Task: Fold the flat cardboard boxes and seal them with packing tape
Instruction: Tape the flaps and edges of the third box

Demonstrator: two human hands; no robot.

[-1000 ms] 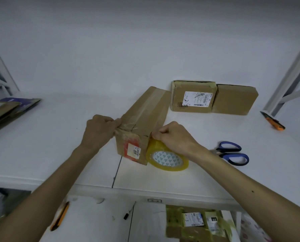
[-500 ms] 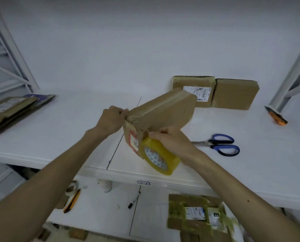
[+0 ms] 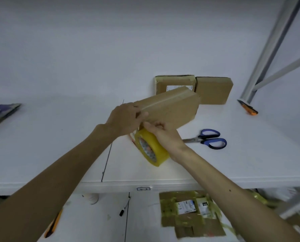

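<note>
At frame centre, the left hand (image 3: 126,119) grips the near end of a long, closed brown cardboard box (image 3: 172,109), taped along its seam, contents hidden. Just below, the right hand (image 3: 165,135) clasps a yellow packing-tape roll (image 3: 152,149).

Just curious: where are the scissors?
In the head view, the scissors lie on the white table, right of the right hand holding the tape roll.

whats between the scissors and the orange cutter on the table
Nothing. In the head view only bare white table lies between the scissors and the orange cutter.
</note>
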